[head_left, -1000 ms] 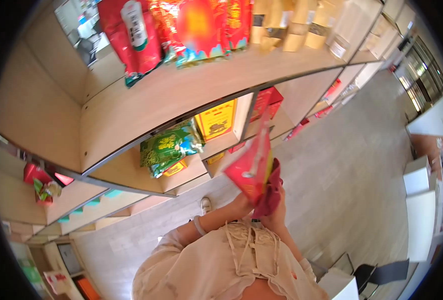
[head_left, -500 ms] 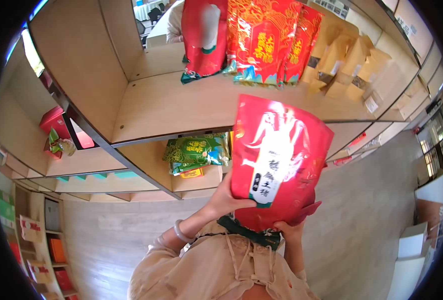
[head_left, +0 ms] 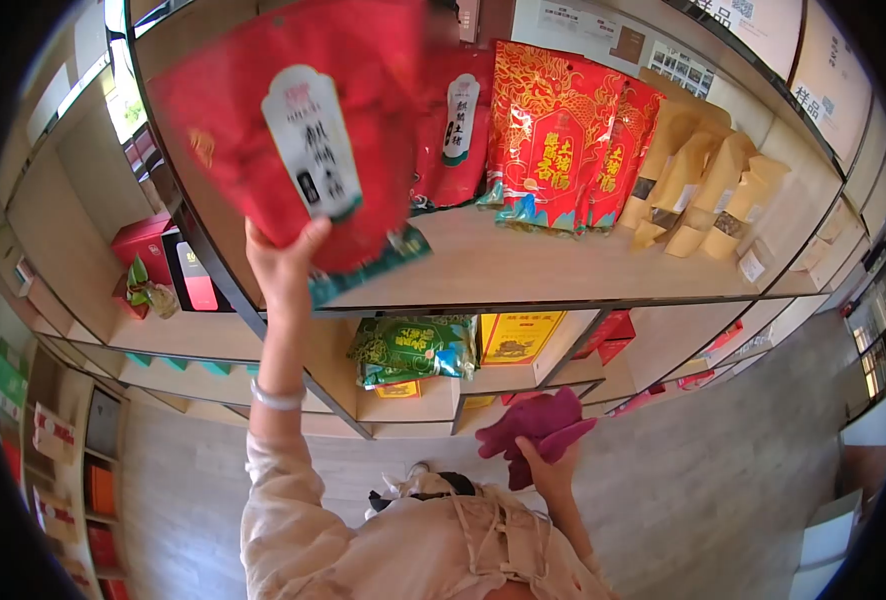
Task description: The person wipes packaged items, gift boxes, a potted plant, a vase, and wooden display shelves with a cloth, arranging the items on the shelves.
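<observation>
My left hand (head_left: 288, 265) grips the lower edge of a large red food pouch (head_left: 228, 130) with a white label and a dark green base. The pouch is raised in front of the upper shelf (head_left: 503, 262) on the left, slightly blurred and tilted. Behind it, partly covered, stands a similar red pouch (head_left: 460, 125). Lower down, my right hand (head_left: 553, 465) is closed on a crumpled magenta cloth (head_left: 533, 425), held in front of my body and apart from the shelves.
Red-and-gold bags (head_left: 553, 140) and brown paper pouches (head_left: 698, 190) stand farther right on the upper shelf. Below lie green bags (head_left: 418, 345) beside a yellow box (head_left: 520, 335). A dark divider edge (head_left: 213, 245) runs at the left.
My left hand has lifted the red pouch from before my chest up and left to the upper shelf. My right hand has come away from the pouch, and the magenta cloth now shows fully.
</observation>
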Tool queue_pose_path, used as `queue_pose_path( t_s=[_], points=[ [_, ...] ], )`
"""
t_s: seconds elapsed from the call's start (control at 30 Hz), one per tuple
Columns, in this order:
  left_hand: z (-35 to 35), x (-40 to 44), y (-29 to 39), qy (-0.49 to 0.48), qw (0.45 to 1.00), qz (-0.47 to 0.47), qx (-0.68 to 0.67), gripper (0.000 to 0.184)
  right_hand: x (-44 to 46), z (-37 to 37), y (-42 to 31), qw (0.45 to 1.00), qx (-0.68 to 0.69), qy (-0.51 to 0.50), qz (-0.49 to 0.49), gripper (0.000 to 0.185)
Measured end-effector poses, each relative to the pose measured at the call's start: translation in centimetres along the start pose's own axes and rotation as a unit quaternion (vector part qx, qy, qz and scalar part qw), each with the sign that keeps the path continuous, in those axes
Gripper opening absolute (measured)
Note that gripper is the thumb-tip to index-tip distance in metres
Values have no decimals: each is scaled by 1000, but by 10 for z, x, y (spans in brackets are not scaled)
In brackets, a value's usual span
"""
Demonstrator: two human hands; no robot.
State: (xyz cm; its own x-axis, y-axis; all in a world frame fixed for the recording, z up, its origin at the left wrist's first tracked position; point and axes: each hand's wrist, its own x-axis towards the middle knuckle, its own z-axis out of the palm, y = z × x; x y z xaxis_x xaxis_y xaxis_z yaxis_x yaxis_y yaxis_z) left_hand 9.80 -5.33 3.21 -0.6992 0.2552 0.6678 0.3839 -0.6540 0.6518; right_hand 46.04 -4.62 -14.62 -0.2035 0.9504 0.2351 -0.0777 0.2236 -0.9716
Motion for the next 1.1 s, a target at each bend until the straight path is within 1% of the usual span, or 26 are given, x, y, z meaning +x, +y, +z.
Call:
queue_pose_path(
  t_s=[0.03, 0.07, 0.13, 0.17, 0.2, 0.27, 0.3, 0.33, 0.4, 0.43, 0.47, 0.53, 0.57, 0.6, 0.63, 0.67, 0.73, 0.77, 0.8, 0.83, 0.87, 0.93, 0.97, 1.0, 1.07, 1.1],
  points=[
    [-2, 21, -16, 17, 1000, 1, 19, 59, 0, 4, -24, 999, -13, -43, 19, 44],
    [-4, 39, -33, 35, 999, 2, 36, 58, -1, 2, -20, 999, -13, -42, 15, 44],
    [-9, 73, -73, 29, 999, 22, 25, 58, -5, -2, -6, 991, -50, -86, 85, 32],
    [-11, 87, -90, 24, 999, 37, 18, 58, -5, 0, -12, 994, -74, -78, 39, 19],
    [-13, 99, -102, 23, 999, 44, 13, 58, -5, 2, -10, 994, -71, -76, 31, 19],
    [-16, 116, -124, 6, 998, -15, 53, 58, -8, 2, -5, 992, -28, -60, 105, 14],
    [-18, 123, -136, 4, 997, -61, 51, 59, -10, 3, -4, 992, -6, -31, 121, 12],
    [-22, 131, -154, 6, 997, -59, 49, 59, -11, 3, -1, 993, -8, -32, 117, 12],
    [-34, 145, -192, -27, 996, -45, 68, 61, -13, 2, 3, 995, -12, -20, 98, 12],
    [-42, 151, -203, -35, 992, -82, 87, 64, -14, 2, 1, 994, -10, -13, 112, 11],
    [-52, 158, -213, -34, 992, -82, 84, 64, -15, 3, 1, 994, -13, -12, 110, 11],
    [-58, 165, -217, -100, 983, -43, 146, 71, -21, 2, 5, 990, 5, 32, 134, 11],
    [-57, 167, -220, -101, 983, -45, 145, 71, -25, -2, 23, 991, -10, 46, 126, 11],
    [-54, 167, -220, -102, 977, -11, 188, 72, -25, 0, 20, 991, -11, 46, 128, 11],
    [-53, 166, -219, -102, 967, 23, 232, 73, -26, 2, 12, 989, -6, 60, 134, 12],
    [-51, 161, -219, -101, 967, 21, 233, 73, -25, 4, 8, 988, 0, 73, 139, 13],
    [-40, 143, -210, -38, 963, 88, 251, 79, -25, 4, 13, 985, 3, 76, 152, 15],
    [-34, 137, -206, -38, 962, 90, 254, 79, -26, 4, 16, 983, 5, 81, 164, 18],
    [-29, 131, -204, 4, 903, 160, 399, 81, -26, 3, 21, 983, 6, 79, 164, 18],
    [-23, 123, -200, 45, 816, 223, 532, 83, -26, 1, 26, 986, -9, 67, 149, 19],
    [-20, 118, -195, 45, 815, 222, 533, 83, -25, 0, 31, 989, -24, 56, 134, 20],
    [-11, 110, -174, -111, 733, 320, 589, 79, -25, -1, 39, 987, -5, 56, 152, 20],
    [-7, 108, -171, -154, 697, 362, 599, 75, -25, -1, 42, 984, 13, 56, 168, 20],
    [-3, 105, -164, -154, 696, 360, 601, 75, -23, -1, 43, 984, 12, 54, 170, 20],
    [6, 102, -152, -323, 600, 388, 620, 74, -21, 1, 47, 983, 16, 39, 179, 20],
    [8, 104, -156, -349, 583, 365, 636, 79, -21, 2, 48, 983, 16, 39, 181, 20]
  ],
)
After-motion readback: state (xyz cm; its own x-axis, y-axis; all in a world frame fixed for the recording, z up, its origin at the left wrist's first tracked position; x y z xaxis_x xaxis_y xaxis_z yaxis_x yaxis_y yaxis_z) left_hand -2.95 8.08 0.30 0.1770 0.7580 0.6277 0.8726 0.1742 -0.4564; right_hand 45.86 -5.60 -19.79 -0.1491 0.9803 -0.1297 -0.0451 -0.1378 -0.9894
